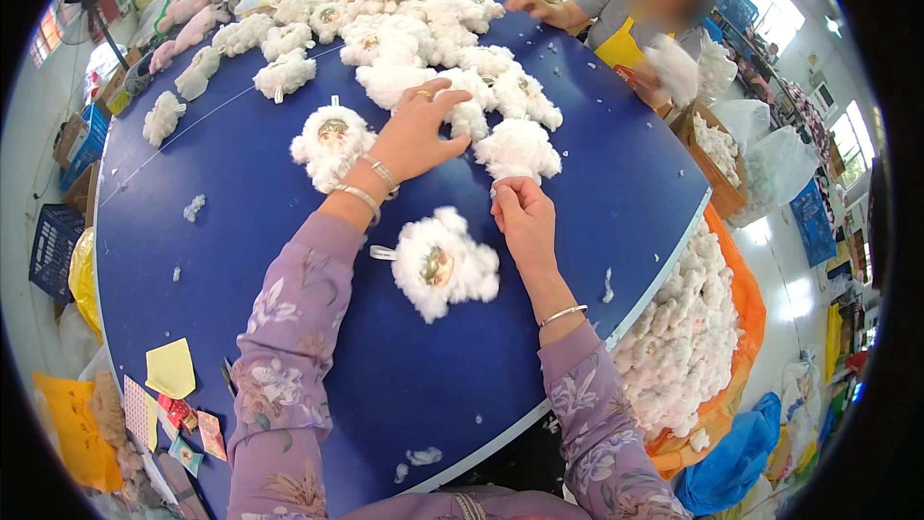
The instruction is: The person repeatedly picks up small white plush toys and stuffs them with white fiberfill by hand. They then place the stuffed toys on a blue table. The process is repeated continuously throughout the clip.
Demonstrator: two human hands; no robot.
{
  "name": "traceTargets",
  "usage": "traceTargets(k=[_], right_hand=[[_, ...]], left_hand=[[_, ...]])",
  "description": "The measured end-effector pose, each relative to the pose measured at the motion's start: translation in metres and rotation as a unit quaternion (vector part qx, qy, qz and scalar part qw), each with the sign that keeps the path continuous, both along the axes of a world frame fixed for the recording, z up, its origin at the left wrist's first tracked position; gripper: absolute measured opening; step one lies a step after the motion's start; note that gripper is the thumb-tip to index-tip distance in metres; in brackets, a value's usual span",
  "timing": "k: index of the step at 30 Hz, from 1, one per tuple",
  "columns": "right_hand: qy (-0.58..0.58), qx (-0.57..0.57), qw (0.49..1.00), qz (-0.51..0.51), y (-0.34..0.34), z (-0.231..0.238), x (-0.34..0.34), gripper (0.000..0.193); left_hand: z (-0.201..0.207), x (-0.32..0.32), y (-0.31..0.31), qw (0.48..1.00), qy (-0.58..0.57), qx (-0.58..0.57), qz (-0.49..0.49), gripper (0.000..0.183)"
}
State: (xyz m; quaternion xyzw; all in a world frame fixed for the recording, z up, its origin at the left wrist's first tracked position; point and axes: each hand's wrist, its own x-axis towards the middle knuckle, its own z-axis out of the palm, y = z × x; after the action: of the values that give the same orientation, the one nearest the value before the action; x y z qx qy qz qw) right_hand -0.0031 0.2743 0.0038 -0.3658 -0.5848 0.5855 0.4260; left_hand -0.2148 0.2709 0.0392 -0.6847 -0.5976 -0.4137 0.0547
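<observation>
My left hand (421, 132) is open, fingers spread and curved, above the near edge of a heap of white fluffy plush dolls (385, 41). My right hand (526, 221) is closed in a pinch at the lower edge of a white plush doll (520, 148), whose face is not visible. Between my forearms lies another plush doll (445, 263), face up, a white tag sticking out to its left. Beside my left wrist, a similar doll (330, 142) rests with its printed face up and its tag pointing away from me.
The blue table (404, 414) carries fluff scraps, with paper pieces (171, 369) at its near left. Pink and grey plush pieces (197, 24) line the far left. Across the table, another person (626, 19) handles white plush. An orange-edged sack of white plush (683, 337) stands at right.
</observation>
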Motion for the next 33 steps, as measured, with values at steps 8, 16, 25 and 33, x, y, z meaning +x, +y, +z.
traceTargets(k=[8, 16, 25, 33], right_hand=[[-0.011, 0.037, 0.999, 0.011, 0.000, -0.006, 0.000, 0.012], [-0.031, 0.056, 0.998, 0.029, -0.005, 0.000, 0.000, 0.023], [0.011, 0.092, 0.986, 0.140, -0.034, 0.018, -0.003, 0.036], [0.048, 0.115, 0.989, 0.075, -0.028, 0.018, 0.002, 0.020]], left_hand=[[-0.033, 0.014, 0.035, 0.988, 0.074, -0.117, 0.061, 0.036], [-0.036, 0.025, -0.031, 0.978, -0.200, -0.037, 0.043, 0.021], [-0.009, 0.056, -0.107, 0.926, -0.373, -0.059, -0.020, 0.019], [-0.011, 0.057, -0.108, 0.823, -0.564, -0.023, -0.063, 0.011]])
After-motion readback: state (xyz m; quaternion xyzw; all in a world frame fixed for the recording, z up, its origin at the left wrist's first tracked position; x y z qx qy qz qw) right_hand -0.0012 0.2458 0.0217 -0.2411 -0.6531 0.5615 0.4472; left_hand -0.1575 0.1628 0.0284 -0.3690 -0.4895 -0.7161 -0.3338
